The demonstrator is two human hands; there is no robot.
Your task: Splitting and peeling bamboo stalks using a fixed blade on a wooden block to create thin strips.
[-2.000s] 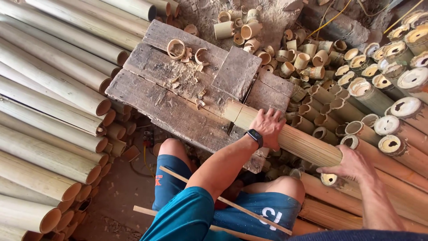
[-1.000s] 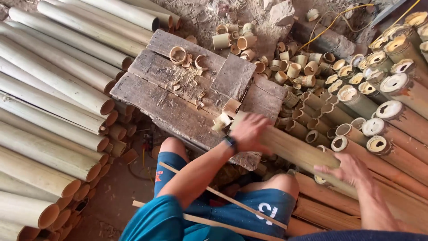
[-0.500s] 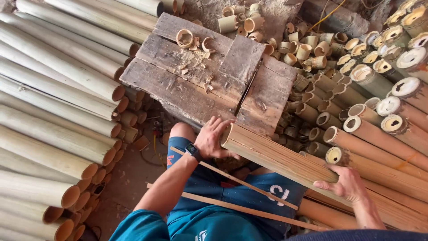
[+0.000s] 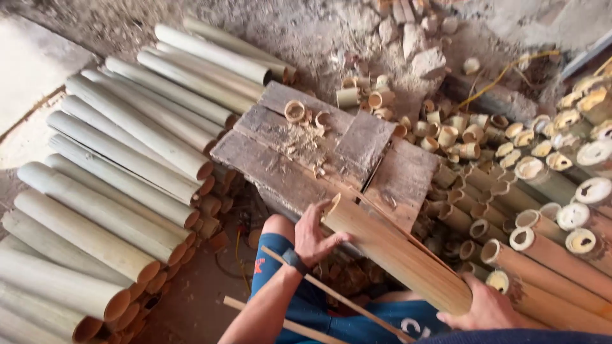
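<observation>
Both hands on the split bamboo pole (image 4: 398,255), held over the lap just short of the plank table (image 4: 287,165): left hand (image 4: 313,237) wraps its cut end, right hand (image 4: 488,310) clamps farther back. Risk: split edge could splinter into the left fingers, or the halves could spread and slip.
</observation>
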